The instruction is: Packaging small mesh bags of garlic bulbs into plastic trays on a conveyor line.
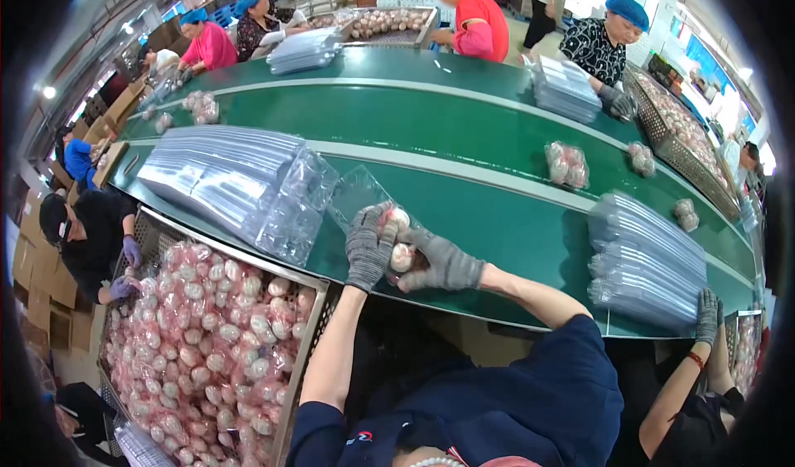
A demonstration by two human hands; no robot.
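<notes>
Both my hands wear grey knit gloves and meet over the near edge of the green conveyor table. My left hand (371, 246) lies over the left side of a clear plastic clamshell pack (357, 195), its fingers on a film-wrapped, egg-like white ball (398, 218). From the right, my right hand (444, 261) curls round the same pack, beside a second wrapped ball (402, 257). The pack's clear lid stands out beyond my left fingers. My gloves hide most of the tray part, so how many balls it holds cannot be told.
A stack of nested clear packs (230, 172) lies left; another stack (646, 262) lies right, near a neighbour's gloved hand (707, 318). A crate (318, 318) of wrapped balls (211, 343) stands lower left. Filled packs (566, 166) rest on the green belt (385, 116). Co-workers line the far side.
</notes>
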